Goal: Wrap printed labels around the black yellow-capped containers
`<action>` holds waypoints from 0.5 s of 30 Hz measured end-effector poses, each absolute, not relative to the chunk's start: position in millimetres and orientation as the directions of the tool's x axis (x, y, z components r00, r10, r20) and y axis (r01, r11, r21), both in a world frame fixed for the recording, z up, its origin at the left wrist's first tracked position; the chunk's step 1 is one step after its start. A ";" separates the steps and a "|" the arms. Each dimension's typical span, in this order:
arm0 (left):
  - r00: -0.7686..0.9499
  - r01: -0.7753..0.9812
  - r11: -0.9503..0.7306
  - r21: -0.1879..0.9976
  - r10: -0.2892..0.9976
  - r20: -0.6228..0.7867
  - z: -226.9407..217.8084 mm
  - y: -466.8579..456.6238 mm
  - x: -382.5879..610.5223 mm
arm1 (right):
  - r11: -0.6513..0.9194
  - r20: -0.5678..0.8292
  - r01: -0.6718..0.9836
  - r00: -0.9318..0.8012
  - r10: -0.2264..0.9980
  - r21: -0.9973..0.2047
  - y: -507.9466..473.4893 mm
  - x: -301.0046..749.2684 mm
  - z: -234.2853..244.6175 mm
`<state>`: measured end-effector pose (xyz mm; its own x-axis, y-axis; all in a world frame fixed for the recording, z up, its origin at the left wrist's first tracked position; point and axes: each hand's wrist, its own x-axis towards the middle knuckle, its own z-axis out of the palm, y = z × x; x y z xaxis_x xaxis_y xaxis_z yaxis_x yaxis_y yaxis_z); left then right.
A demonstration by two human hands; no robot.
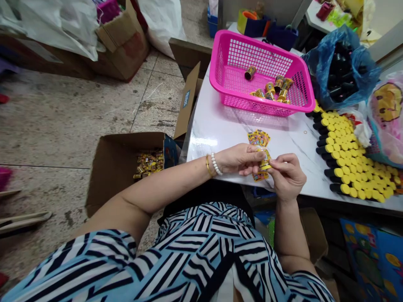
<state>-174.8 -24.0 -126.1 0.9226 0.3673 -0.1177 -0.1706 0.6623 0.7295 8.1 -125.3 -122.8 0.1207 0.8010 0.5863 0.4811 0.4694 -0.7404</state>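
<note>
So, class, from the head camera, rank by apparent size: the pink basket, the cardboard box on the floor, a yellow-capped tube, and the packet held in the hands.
Largest, unranked: cardboard box and pink basket, too alike to separate. Then, also too alike: yellow-capped tube and gold packet.
</note>
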 end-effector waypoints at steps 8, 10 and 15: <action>0.963 0.020 0.470 0.883 0.228 -0.143 -133.6 -26.3 -173.3 | 0.389 0.506 0.477 0.142 0.851 -0.788 -124.3 5.5 -124.4; 0.948 -0.015 0.440 0.898 0.291 -0.126 -132.8 -26.8 -173.5 | 0.356 0.450 0.451 0.118 0.885 -0.818 -124.5 6.6 -121.9; 0.919 -0.078 0.371 0.925 0.386 -0.077 -125.7 -23.6 -178.1 | 0.293 0.393 0.418 0.175 0.903 -0.860 -129.0 1.9 -121.9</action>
